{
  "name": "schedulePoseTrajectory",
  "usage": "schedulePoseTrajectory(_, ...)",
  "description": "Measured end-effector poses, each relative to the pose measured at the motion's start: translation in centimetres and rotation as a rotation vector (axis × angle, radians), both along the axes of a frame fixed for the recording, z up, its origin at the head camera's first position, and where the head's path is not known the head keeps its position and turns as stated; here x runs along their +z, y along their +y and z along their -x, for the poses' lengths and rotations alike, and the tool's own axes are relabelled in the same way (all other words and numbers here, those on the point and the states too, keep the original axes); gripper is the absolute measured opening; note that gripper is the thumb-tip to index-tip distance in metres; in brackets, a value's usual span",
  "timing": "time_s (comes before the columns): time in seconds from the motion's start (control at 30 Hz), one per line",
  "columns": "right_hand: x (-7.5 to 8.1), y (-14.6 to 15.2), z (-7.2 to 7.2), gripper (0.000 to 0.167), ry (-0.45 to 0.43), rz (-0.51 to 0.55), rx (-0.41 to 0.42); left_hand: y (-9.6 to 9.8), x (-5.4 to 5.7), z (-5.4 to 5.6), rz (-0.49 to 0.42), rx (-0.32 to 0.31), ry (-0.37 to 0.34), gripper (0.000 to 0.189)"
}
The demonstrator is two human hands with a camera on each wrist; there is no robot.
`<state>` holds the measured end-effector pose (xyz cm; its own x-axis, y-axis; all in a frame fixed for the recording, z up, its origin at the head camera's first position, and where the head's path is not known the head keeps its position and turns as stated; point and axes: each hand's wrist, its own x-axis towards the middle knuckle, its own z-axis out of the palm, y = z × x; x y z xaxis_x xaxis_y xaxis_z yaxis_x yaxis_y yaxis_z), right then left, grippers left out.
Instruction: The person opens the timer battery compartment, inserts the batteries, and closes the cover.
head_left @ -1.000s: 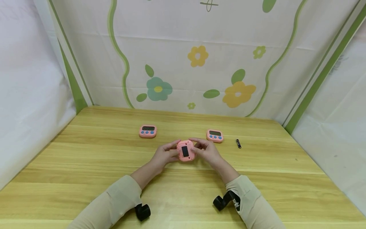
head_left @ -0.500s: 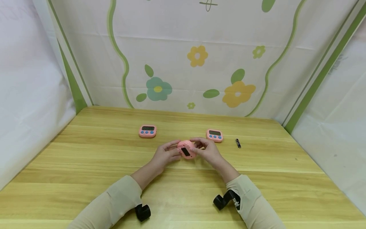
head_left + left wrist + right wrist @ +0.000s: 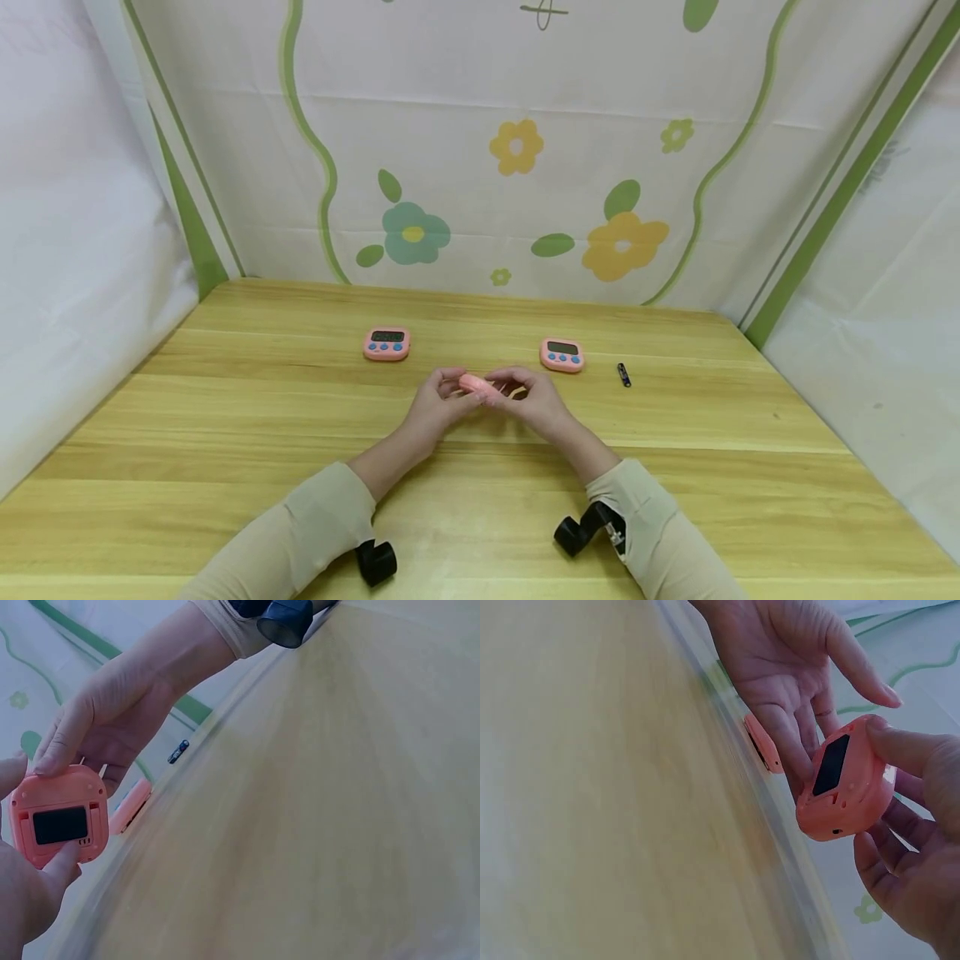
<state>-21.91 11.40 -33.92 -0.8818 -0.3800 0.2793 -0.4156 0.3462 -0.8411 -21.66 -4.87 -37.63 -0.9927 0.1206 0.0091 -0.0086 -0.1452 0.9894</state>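
A pink digital timer [image 3: 478,386] is held up between both hands over the middle of the table. Its back, with a black rectangle, faces both wrist cameras. The right hand [image 3: 534,406] pinches it, its thumb on the back and its fingers curled round the other side, as the right wrist view shows. The left hand [image 3: 433,412] grips the opposite side, thumb [image 3: 63,862] on the back near the black rectangle. One left finger [image 3: 866,679] sticks out apart from the timer. The timer's screen side is hidden.
Two more pink timers with blue buttons lie face up farther back, one at the left [image 3: 387,344] and one at the right [image 3: 562,355]. A small black battery [image 3: 624,375] lies to the right of them. The wooden table [image 3: 480,500] meets a flowered cloth wall [image 3: 450,125].
The timer has tilted from showing its back to nearly edge-on in the head view. The left thumb has come onto it, and the hands have drawn slightly closer together.
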Motion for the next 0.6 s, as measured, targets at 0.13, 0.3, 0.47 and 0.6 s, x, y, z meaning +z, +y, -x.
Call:
schedulePoseTrajectory(0.13, 0.2, -0.3, -0.4, 0.028, 0.008, 0.002, 0.012, 0.0, 0.0, 0.0, -0.013, 0.021, 0.004, 0.051)
schedulePoseTrajectory(0.3, -0.2, -0.2, 0.0, 0.035, -0.032, 0.046, 0.007, 0.0, 0.1, -0.1, -0.055, 0.015, 0.009, 0.051)
schedulePoseTrajectory(0.47, -1.6, 0.6, 1.3, 0.049, -0.162, 0.033, -0.001, -0.2, 0.1, -0.1, -0.086, -0.009, 0.015, 0.055)
schedulePoseTrajectory(0.6, -2.2, 1.1, 1.9, 0.062, -0.295, 0.027, 0.048, -0.3, 0.1, -0.1, -0.115, -0.049, 0.03, 0.057)
